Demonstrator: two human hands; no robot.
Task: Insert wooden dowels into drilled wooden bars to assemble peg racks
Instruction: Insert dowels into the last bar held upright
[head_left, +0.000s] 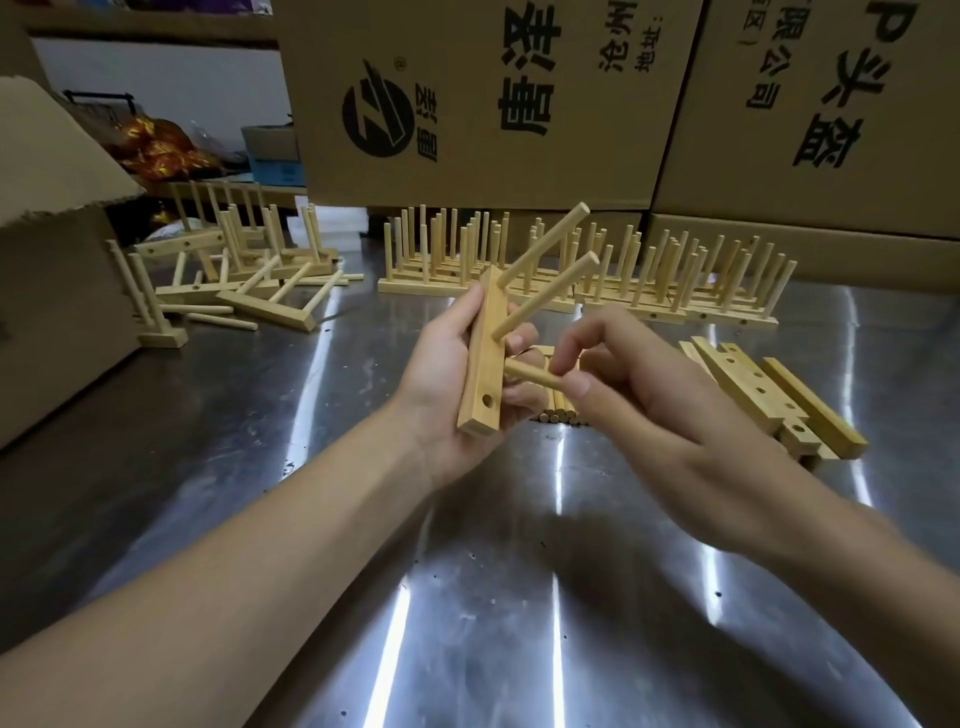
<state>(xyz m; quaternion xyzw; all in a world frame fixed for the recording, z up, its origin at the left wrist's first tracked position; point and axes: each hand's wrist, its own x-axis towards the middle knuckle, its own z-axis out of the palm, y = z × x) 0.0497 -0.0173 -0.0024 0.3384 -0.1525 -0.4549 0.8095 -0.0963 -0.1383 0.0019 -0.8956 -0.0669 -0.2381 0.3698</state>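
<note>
- The bar (485, 358) was held clear of the surface (467, 597), near upright. The left hand (452, 374) had its grip wrapped round the bar's middle.
- Two seated dowels (544, 295) slanted up and right from its upper holes.
- The right hand (649, 395) had its grip pinched on a third dowel (524, 372), whose tip met the bar's face. Whether it had entered could not be told.
- One hole (487, 400) near the lower end stood open.
- Judgement: the parts looked light, stiff and dry, unlikely to slip. A thin dowel pushed askew could bind, so it was best taken close to its entering end.
- Loose dowels (556, 413) lay under the hands, with spare bars (779, 400) to the right and racks (571, 270) behind.
</note>
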